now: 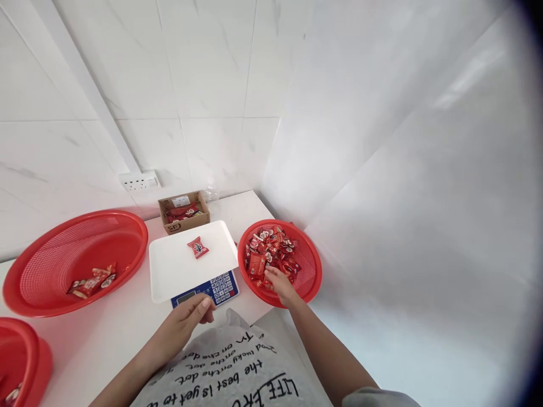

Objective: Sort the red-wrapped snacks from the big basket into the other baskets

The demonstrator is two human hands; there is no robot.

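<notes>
A white-topped scale (178, 268) with a blue keypad stands on the white table, and one red candy packet (197, 247) lies on its tray. My left hand (193, 316) rests at the scale's front edge by the display, fingers curled together with nothing seen in them. My right hand (280, 284) reaches into the small red basket (311, 271) at the right, fingers bent down onto the heap of red candy packets (271, 254); whether it grips one is hidden.
A large red basket (51, 249) with a few packets stands at the left. Another red basket (21, 356) sits at the bottom-left corner. A small cardboard box (183, 212) of packets stands behind the scale. Tiled walls close the corner; a socket strip (139, 181) lies at the wall.
</notes>
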